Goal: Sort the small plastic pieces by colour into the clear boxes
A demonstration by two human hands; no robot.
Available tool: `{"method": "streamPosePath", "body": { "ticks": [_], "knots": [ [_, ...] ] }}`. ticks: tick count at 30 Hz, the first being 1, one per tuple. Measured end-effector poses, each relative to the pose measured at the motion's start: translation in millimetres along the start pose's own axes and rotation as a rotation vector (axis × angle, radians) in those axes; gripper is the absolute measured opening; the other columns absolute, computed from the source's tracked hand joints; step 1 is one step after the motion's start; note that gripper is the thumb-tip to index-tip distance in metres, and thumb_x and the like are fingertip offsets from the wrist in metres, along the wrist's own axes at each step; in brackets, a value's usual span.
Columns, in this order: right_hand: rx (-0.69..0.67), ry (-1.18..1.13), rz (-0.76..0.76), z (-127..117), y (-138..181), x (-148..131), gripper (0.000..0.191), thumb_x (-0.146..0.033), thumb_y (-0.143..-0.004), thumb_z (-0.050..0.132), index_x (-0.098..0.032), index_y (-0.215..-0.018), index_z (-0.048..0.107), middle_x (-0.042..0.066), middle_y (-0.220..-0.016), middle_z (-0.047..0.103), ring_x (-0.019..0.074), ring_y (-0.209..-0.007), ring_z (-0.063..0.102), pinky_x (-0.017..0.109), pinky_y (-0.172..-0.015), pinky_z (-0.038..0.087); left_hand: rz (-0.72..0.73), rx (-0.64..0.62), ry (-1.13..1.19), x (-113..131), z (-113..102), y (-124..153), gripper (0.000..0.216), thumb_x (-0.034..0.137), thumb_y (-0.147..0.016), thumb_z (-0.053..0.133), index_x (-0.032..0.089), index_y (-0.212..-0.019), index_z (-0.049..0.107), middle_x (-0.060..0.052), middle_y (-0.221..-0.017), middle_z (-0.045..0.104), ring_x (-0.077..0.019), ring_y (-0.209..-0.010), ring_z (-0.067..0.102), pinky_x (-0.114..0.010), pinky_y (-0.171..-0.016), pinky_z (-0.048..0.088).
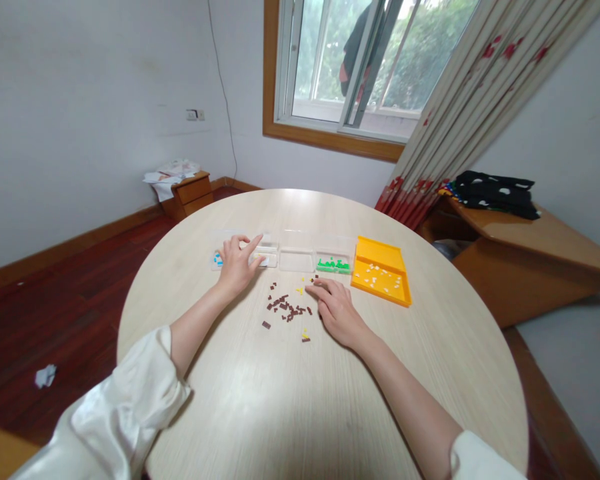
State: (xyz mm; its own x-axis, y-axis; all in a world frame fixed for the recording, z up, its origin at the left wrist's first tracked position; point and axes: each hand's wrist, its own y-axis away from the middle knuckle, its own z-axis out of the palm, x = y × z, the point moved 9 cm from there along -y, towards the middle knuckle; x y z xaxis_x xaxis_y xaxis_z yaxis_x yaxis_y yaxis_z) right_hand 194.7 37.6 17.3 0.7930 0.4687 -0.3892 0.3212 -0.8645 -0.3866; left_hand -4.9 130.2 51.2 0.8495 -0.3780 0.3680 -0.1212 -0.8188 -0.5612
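Note:
My left hand hovers at a clear plastic box with its thumb and index finger spread, holding nothing I can see. Partly covered by that hand, small blue pieces lie in another clear box. My right hand rests low over the table, fingers stretched out, the index fingertip close to a small yellow piece; whether it touches is too small to tell. Left of this hand, several loose dark brown bricks are scattered. A few more yellow pieces lie nearer to me beside a brown brick.
Along the far side stand a clear box, a clear box of green pieces and an opened orange case with small white pieces. The round table has its curved edge near a wooden cabinet on the right.

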Motion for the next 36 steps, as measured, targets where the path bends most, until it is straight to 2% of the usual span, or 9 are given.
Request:
{"method": "streamPosePath", "body": {
  "ticks": [3, 6, 8, 12, 15, 18, 23, 31, 36],
  "knots": [
    [-0.001, 0.006, -0.003, -0.1, -0.1, -0.2, 0.036, -0.009, -0.084, 0.035, -0.02, -0.11, 0.057, 0.012, -0.12, 0.051, 0.0233, -0.116, 0.042, 0.048, -0.099, 0.035, 0.052, -0.035, 0.052, 12.9, 1.2, 3.2, 0.013, 0.028, -0.083, 0.059, 0.022, -0.09, 0.067, -0.007, -0.104, 0.052, -0.024, -0.095, 0.043, -0.04, -0.083, 0.032],
    [0.004, 0.011, -0.003, -0.1, -0.2, 0.0, 0.032, -0.01, -0.085, 0.036, -0.021, -0.104, 0.059, 0.011, -0.119, 0.052, 0.023, -0.116, 0.042, 0.047, -0.099, 0.036, 0.145, -0.134, 0.116, 32.2, 10.0, 10.2, 0.02, 0.028, -0.082, 0.059, 0.017, -0.065, 0.062, -0.006, -0.097, 0.054, -0.0224, -0.094, 0.043, -0.04, -0.085, 0.032],
    [0.002, 0.019, -0.006, 0.3, -0.3, -0.5, 0.032, -0.01, -0.085, 0.036, -0.021, -0.103, 0.06, 0.01, -0.119, 0.052, 0.0231, -0.116, 0.042, 0.048, -0.098, 0.036, 0.225, -0.225, 0.152, 46.3, 19.2, 17.5, 0.019, 0.028, -0.081, 0.061, 0.017, -0.065, 0.063, -0.006, -0.1, 0.054, -0.0229, -0.097, 0.043, -0.041, -0.088, 0.032],
    [-0.023, 0.046, -0.022, 2.7, -0.3, -2.9, 0.038, -0.011, -0.085, 0.038, -0.025, -0.112, 0.06, 0.011, -0.123, 0.05, 0.0245, -0.12, 0.04, 0.05, -0.099, 0.035, 0.328, -0.362, 0.185, 65.2, 34.5, 31.4, 0.013, 0.032, -0.08, 0.062, 0.021, -0.084, 0.069, -0.006, -0.109, 0.051, -0.025, -0.102, 0.042, -0.043, -0.09, 0.032],
    [-0.04, 0.061, -0.027, 4.7, -0.2, -3.1, 0.042, -0.01, -0.085, 0.037, -0.024, -0.12, 0.056, 0.011, -0.125, 0.049, 0.0248, -0.121, 0.038, 0.05, -0.1, 0.034, 0.335, -0.402, 0.194, 70.6, 41.3, 36.2, 0.015, 0.032, -0.082, 0.061, 0.023, -0.09, 0.07, -0.007, -0.108, 0.052, -0.0249, -0.101, 0.043, -0.043, -0.089, 0.032],
    [-0.035, 0.06, -0.021, 4.8, -0.3, -1.4, 0.043, -0.01, -0.085, 0.036, -0.023, -0.122, 0.054, 0.011, -0.125, 0.049, 0.0241, -0.121, 0.039, 0.049, -0.101, 0.034, 0.3, -0.434, 0.188, 70.7, 48.2, 37.7, 0.013, 0.028, -0.083, 0.059, 0.022, -0.086, 0.07, -0.006, -0.104, 0.053, -0.0249, -0.1, 0.044, -0.043, -0.086, 0.033],
    [-0.026, 0.054, -0.022, 3.6, -1.1, -1.8, 0.04, -0.01, -0.085, 0.036, -0.022, -0.119, 0.054, 0.011, -0.124, 0.049, 0.0235, -0.119, 0.04, 0.048, -0.1, 0.034, 0.221, -0.441, 0.204, 69.6, 51.5, 36.6, 0.01, 0.027, -0.081, 0.062, 0.023, -0.084, 0.071, -0.005, -0.101, 0.055, -0.0243, -0.099, 0.045, -0.043, -0.086, 0.033],
    [0.027, 0.044, 0.012, -1.6, -2.7, 0.1, 0.029, -0.009, -0.085, 0.036, -0.02, -0.1, 0.058, 0.01, -0.119, 0.052, 0.023, -0.116, 0.042, 0.045, -0.097, 0.034, 0.135, -0.487, 0.228, 79.3, 54.8, 39.7, 0.011, 0.019, -0.08, 0.06, 0.02, -0.077, 0.07, -0.004, -0.098, 0.058, -0.0241, -0.099, 0.046, -0.042, -0.085, 0.032],
    [0.127, 0.044, 0.047, -11.8, -2.5, 4.3, 0.027, -0.008, -0.083, 0.038, -0.019, -0.097, 0.06, 0.011, -0.111, 0.057, 0.0238, -0.108, 0.047, 0.043, -0.091, 0.035, 0.096, -0.327, 0.249, 67.3, 43.4, 29.8, 0.011, 0.017, -0.082, 0.056, 0.017, -0.077, 0.066, -0.005, -0.096, 0.059, -0.023, -0.098, 0.049, -0.039, -0.084, 0.032]
  ]
}}
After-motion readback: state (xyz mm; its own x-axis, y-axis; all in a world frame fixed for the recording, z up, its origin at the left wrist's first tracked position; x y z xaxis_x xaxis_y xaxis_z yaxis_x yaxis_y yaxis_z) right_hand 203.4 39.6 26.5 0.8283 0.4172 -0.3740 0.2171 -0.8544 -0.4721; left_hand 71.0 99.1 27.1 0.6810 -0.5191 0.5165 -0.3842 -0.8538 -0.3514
